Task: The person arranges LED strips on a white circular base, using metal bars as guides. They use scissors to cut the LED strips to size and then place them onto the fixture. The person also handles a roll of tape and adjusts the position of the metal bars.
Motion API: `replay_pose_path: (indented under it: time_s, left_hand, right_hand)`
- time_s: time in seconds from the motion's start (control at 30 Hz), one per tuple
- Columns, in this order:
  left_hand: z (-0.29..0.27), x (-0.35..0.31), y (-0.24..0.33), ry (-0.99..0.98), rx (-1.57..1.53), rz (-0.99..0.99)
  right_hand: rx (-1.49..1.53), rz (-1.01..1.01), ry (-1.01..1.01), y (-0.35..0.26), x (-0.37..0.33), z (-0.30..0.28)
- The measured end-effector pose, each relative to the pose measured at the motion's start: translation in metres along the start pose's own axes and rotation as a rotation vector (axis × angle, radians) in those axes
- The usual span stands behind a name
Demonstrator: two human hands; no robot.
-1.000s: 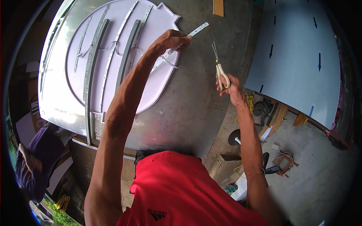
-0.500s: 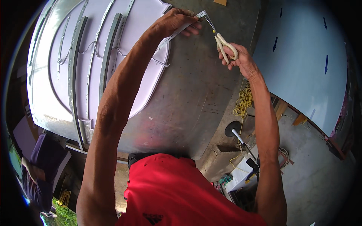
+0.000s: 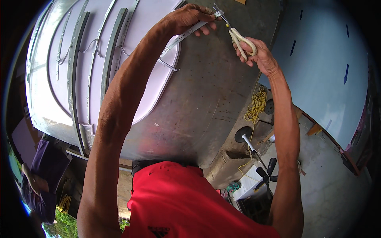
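Between the fingers of my left hand (image 3: 194, 18), a white LED strip (image 3: 180, 39) is held near its far end. That strip runs down toward the pale panel, and a thin grey wire (image 3: 168, 65) curls by its lower part. My right hand (image 3: 254, 51) grips scissors (image 3: 240, 41) by their cream handles. The scissor blades reach up to the strip's end beside my left fingertips; whether they are closed on it is too small to tell. At left lies the pale lilac panel (image 3: 147, 99) carrying several LED strips and two dark metal bars (image 3: 75, 63).
The panel rests on a grey metal table (image 3: 190, 115). Right of it stands a light blue sheet (image 3: 317, 59) with dark arrows. Yellow cord (image 3: 256, 107) and a fan (image 3: 266, 174) are on the lower right. Another person (image 3: 43, 178) is at the lower left.
Both hands have shifted slightly right, with the strip and scissors. The scissor blades look closer together, and more of the fan shows beside my right arm.
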State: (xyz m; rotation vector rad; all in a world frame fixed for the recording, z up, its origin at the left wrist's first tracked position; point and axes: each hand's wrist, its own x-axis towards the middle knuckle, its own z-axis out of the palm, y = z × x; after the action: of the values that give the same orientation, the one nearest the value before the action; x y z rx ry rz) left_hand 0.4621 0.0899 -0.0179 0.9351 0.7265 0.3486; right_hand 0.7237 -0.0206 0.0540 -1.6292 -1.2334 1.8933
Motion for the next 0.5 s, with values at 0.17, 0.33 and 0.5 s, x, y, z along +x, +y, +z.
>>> replay_pose_path:
  time_s: [0.17, 0.33, 0.5]
  left_hand:
    - [-0.0034, 0.0022, -0.0011, -0.007, 0.003, -0.016]
    - [-0.0047, 0.0015, -0.0018, 0.005, -0.008, -0.016]
    - [-0.002, -0.0013, -0.0018, 0.005, 0.065, -0.003]
  right_hand:
    - [0.007, -0.016, 0.001, 0.0009, 0.0031, -0.0007]
    - [0.016, -0.019, -0.006, 0.0014, 0.0059, 0.0003]
    - [-0.009, 0.002, 0.01, -0.0033, 0.003, 0.0046]
